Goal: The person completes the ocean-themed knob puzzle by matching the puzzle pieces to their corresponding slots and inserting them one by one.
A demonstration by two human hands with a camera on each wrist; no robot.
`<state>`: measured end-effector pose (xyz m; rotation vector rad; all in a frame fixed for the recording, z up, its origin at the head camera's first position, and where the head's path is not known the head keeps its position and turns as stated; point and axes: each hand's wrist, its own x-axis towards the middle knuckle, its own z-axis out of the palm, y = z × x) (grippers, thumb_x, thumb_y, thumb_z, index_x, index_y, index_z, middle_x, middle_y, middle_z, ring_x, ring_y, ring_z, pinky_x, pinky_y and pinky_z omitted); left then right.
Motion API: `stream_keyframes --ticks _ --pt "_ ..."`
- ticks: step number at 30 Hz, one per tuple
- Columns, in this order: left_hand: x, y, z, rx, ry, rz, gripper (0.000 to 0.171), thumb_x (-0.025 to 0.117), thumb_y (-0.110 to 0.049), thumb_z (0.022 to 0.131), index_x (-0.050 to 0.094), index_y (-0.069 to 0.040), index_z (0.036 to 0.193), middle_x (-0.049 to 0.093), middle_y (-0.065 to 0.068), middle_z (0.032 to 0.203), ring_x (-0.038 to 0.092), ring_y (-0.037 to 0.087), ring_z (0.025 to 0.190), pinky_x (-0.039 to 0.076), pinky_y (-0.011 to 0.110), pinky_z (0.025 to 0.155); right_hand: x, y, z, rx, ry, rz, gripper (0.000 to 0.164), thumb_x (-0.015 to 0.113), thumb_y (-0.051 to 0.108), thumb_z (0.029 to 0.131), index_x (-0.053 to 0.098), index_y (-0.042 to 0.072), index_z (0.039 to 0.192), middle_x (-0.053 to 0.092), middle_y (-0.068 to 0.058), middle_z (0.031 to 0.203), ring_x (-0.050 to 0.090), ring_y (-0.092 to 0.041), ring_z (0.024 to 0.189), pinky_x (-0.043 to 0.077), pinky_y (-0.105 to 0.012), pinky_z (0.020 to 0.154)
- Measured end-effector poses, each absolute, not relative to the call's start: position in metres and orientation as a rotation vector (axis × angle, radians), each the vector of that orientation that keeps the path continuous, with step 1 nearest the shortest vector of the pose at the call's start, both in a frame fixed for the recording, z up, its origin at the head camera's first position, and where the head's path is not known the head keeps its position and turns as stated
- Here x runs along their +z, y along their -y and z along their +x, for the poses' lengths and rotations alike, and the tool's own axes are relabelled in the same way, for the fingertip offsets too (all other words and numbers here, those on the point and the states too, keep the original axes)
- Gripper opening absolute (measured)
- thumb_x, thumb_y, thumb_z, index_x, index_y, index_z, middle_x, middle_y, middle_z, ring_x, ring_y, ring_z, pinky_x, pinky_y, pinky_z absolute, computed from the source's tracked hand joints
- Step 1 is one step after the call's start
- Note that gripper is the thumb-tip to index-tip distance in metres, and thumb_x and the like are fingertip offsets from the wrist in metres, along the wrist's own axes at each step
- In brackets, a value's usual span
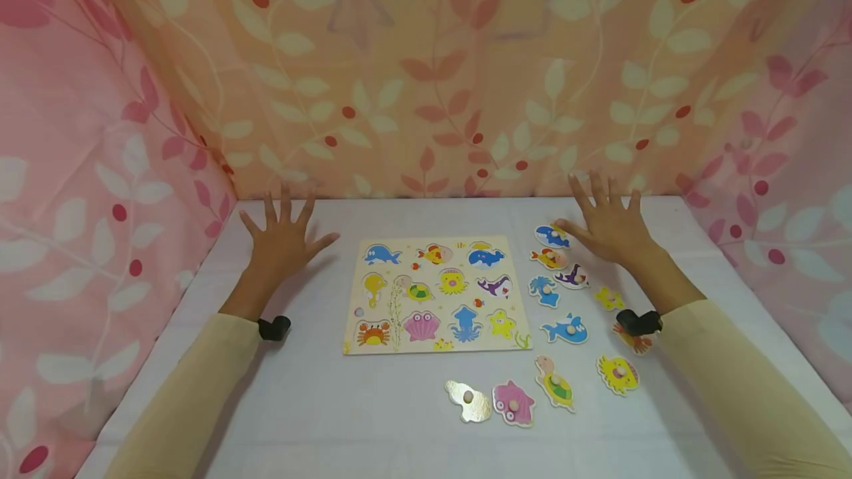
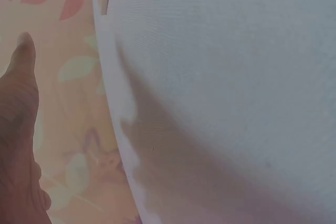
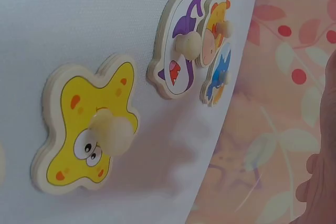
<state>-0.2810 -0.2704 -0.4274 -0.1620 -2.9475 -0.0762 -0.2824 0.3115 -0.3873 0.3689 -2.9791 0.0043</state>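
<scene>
My left hand (image 1: pixel 281 244) is held over the table's left side with its fingers spread, and holds nothing. To the right, my right hand (image 1: pixel 611 226) has its fingers spread too, its thumb near the blue whale piece (image 1: pixel 552 236); whether they touch I cannot tell. Between the hands lies a wooden sea-animal puzzle board (image 1: pixel 439 294). Knobbed pieces lie loose right of the board and in front of it, among them a yellow starfish (image 3: pixel 94 124), a purple-and-white piece (image 3: pixel 178 40), a pink shell (image 1: pixel 514 403), a turtle (image 1: pixel 555 384) and an octopus (image 1: pixel 618 374).
A white cloth covers the table (image 1: pixel 293 405). Floral curtains (image 1: pixel 439 80) stand behind it and along both sides. One silvery piece (image 1: pixel 469 401) lies in front of the board. An orange crab piece (image 1: pixel 632 338) is partly hidden by the black right wrist camera (image 1: pixel 637 321).
</scene>
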Motion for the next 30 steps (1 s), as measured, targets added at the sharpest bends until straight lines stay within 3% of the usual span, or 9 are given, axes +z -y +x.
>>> stream_keyframes --ticks 9,14,18,22,25,30 --pt "-0.422 0.268 -0.277 -0.05 2.997 -0.267 0.095 0.051 -0.071 0.094 0.004 -0.028 0.165 -0.014 0.022 0.167 -0.014 0.05 0.151 -0.018 0.08 0.102 -0.384 -0.315 -0.275 0.03 2.982 0.425 0.092 0.047 0.059 0.101 -0.009 0.021 0.163 -0.014 -0.021 0.167 -0.01 -0.046 0.152 -0.015 -0.069 0.113" --pt "-0.43 0.266 -0.265 -0.047 3.115 -0.337 0.093 0.043 -0.074 0.095 0.007 -0.025 0.165 -0.011 0.025 0.167 -0.002 0.053 0.151 -0.005 0.08 0.109 -0.388 -0.318 -0.265 0.085 2.981 0.523 0.09 0.046 0.056 0.103 -0.007 0.015 0.164 -0.006 -0.022 0.168 -0.011 -0.039 0.154 -0.013 -0.057 0.119" --pt "-0.434 0.266 -0.252 -0.115 3.215 -0.369 0.09 0.046 -0.071 0.096 0.015 -0.023 0.165 -0.001 0.027 0.167 0.003 0.053 0.15 0.004 0.078 0.111 -0.389 -0.314 -0.254 0.174 3.024 0.584 0.088 0.047 0.053 0.104 -0.005 0.014 0.164 -0.002 -0.021 0.169 -0.009 -0.037 0.155 -0.009 -0.054 0.121" --pt "-0.435 0.261 -0.241 -0.211 3.258 -0.415 0.09 0.051 -0.069 0.095 0.018 -0.022 0.164 0.004 0.026 0.167 0.006 0.052 0.151 0.01 0.078 0.111 -0.383 -0.308 -0.241 0.28 3.079 0.569 0.084 0.046 0.056 0.103 0.005 0.015 0.165 0.009 -0.022 0.168 0.006 -0.043 0.154 0.01 -0.063 0.12" --pt "-0.435 0.255 -0.234 -0.229 3.27 -0.477 0.092 0.054 -0.069 0.094 0.017 -0.022 0.164 0.007 0.026 0.167 0.007 0.051 0.151 0.014 0.077 0.111 -0.379 -0.305 -0.229 0.317 3.077 0.517 0.078 0.045 0.06 0.102 0.024 0.014 0.162 0.024 -0.024 0.164 0.023 -0.048 0.149 0.024 -0.07 0.112" --pt "-0.431 0.241 -0.222 -0.241 3.302 -0.532 0.097 0.061 -0.068 0.09 0.019 -0.022 0.164 0.011 0.026 0.167 0.01 0.052 0.151 0.017 0.076 0.111 -0.375 -0.306 -0.213 0.39 2.997 0.45 0.067 0.051 0.056 0.102 0.051 0.009 0.149 0.048 -0.023 0.151 0.042 -0.048 0.139 0.034 -0.067 0.108"
